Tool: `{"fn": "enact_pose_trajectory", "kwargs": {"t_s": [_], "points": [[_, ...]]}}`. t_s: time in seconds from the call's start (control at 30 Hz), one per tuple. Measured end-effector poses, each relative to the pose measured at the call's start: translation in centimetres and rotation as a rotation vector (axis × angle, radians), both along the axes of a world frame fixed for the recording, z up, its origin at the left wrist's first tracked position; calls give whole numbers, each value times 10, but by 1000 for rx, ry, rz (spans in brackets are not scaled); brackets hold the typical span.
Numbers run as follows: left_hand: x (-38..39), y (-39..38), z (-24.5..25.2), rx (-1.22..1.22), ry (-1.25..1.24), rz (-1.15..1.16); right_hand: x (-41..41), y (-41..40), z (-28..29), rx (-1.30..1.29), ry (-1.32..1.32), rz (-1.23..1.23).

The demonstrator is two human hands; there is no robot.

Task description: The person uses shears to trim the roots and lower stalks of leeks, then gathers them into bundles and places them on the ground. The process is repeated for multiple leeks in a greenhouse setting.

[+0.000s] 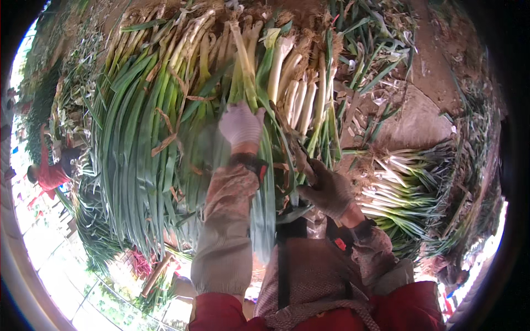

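My left hand (241, 124), in a pale ribbed glove, grips a thick green onion stalk (245, 68). Its leafy top hangs down beside my wrist. To the right, my gloved right hand (329, 191) is closed around a long brown, dirt-streaked piece (301, 157). Whether this is a blade or a withered leaf I cannot tell. A wide row of long green onions (136, 124) lies under and left of my left hand, roots away from me. Paler stalks with cleaner white shanks (300, 101) lie between my hands and beyond.
A bundle of thinner green onions (397, 186) lies right of my right hand. Beyond it is a flat pale slab (414, 116) on bare soil. Leaf scraps (377, 58) litter the ground. At far left, a person in red (49, 176) bends near more onions (97, 223).
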State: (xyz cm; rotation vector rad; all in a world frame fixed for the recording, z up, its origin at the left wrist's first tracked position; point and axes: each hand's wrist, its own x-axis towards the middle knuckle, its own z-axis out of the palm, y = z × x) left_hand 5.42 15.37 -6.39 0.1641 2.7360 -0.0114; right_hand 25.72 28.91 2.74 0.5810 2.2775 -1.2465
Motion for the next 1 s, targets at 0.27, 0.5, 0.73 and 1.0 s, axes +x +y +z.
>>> {"fn": "enact_pose_trajectory", "kwargs": {"t_s": [0.27,0.5,0.73,1.0], "points": [[2,19,-11,-151,-164,34,-9,1,-5,27,-23,19],[-3,-23,-3,518,-231,214,-15,12,4,-8,-90,-6],[29,-48,-15,979,-548,537,7,6,25,5,-58,79],[44,-38,-9,874,-482,488,7,-5,6,122,-151,191]]}}
